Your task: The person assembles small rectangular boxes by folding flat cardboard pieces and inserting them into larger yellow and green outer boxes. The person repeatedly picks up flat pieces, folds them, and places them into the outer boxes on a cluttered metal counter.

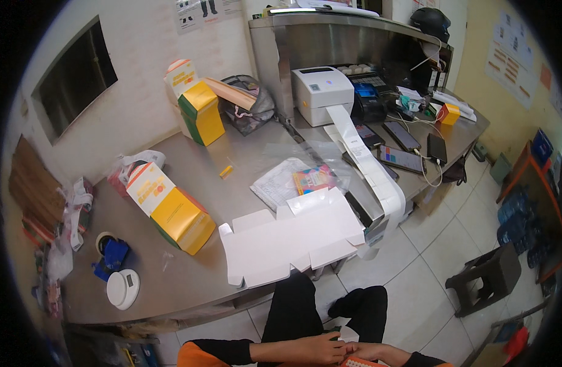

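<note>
In my lap, my left hand (325, 349) and my right hand (365, 351) meet, both with curled fingers. Between and beneath them shows a piece of folded card (348, 334) with white and dark green faces, partly hidden by the fingers. An orange printed edge (359, 363) peeks out below my right hand, cut off by the picture's lower rim. On the steel table ahead lies an unfolded white carton (293, 240), its blank side up and its flaps spread. A yellow, white and green carton (177, 211) rests to its left, and a similar carton (201, 113) stands farther back.
A white label printer (322, 95) trails a long label strip (363, 153) over the table's right edge. Several phones (403, 159) with cables lie beyond. At left are a round white scale (122, 289) and a blue tape dispenser (112, 253). A dark stool (485, 278) stands on the floor.
</note>
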Demonstrator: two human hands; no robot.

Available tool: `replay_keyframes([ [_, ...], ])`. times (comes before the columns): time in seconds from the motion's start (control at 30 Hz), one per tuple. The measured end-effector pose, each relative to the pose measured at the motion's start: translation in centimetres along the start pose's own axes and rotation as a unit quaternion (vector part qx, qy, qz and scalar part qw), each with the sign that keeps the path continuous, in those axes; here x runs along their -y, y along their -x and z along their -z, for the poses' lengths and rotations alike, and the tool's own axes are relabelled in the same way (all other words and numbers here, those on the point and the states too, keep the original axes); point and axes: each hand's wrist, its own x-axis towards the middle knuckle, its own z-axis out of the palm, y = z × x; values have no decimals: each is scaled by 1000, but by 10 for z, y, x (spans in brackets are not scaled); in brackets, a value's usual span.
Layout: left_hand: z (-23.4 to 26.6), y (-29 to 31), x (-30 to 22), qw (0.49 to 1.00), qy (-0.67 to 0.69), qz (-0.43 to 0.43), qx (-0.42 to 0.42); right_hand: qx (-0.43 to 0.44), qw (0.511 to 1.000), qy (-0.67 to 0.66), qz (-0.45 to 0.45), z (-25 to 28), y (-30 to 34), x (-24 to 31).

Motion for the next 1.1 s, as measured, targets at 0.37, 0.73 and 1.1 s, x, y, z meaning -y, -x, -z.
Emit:
replay_keyframes([
  [0.37,-6,24,33,976,139,161,55,-161,943,69,284,29,62,61],
  [0.73,-61,48,42,865,302,376,139,-384,826,31,412,-18,51,81],
  [1.1,-53,28,17,724,277,598,-205,-448,772,232,386,-27,-7,83],
])
